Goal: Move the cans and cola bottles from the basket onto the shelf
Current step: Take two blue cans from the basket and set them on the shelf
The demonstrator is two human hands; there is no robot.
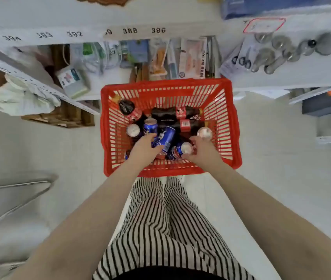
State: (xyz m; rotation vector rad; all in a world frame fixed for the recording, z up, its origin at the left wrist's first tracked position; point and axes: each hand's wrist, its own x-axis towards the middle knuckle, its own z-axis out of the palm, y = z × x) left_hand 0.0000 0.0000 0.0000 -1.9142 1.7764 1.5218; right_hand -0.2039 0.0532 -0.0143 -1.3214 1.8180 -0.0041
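A red plastic basket stands on the floor in front of me, holding several blue cans and dark cola bottles with red labels. Two cola bottles lie across its far side, and a third leans in the far left corner. My left hand reaches into the basket and curls around a blue can lying on its side. My right hand closes on a blue can near the basket's near edge. Another can, top up, stands just beyond my right fingers. The white shelf runs above.
The shelf edge carries number labels. Below it hang packaged goods, scissors and metal ladles. A wooden crate with white cloth sits to the left. A metal chair frame is at lower left. My striped trousers are below.
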